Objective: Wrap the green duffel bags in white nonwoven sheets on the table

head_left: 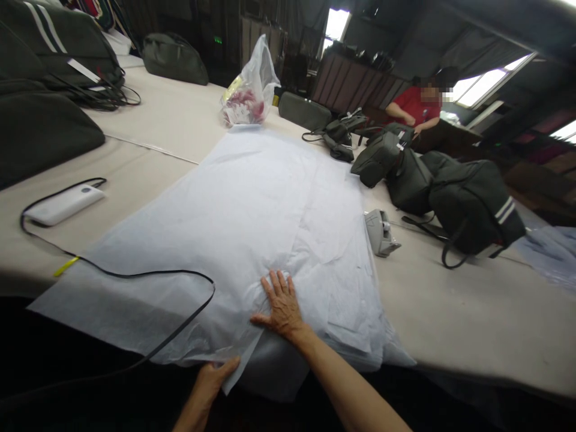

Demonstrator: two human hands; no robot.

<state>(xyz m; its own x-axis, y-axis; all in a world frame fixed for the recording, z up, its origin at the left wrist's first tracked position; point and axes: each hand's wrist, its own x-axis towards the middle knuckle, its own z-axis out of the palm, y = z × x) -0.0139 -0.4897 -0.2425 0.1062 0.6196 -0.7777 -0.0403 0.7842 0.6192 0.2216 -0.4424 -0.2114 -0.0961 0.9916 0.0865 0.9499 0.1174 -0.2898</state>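
A stack of thin white sheets (252,204) lies across the table, its near edge hanging over the front. My right hand (282,306) rests palm down on the sheets near that edge, fingers spread. Lower and to the left, my left hand (212,381) grips the front edge of the top sheet, its thumb above and its other fingers hidden beneath. Between the two hands the sheet edge is folded up in a narrow strip. A black cable (180,272) runs over the left part of the sheets.
A white power bank (65,204) lies on the table (148,171) at left. Dark bags (472,204) stand at right, near a grey tape dispenser (380,233). Farther back are a clear plastic bag (249,90) and a person in red (414,108).
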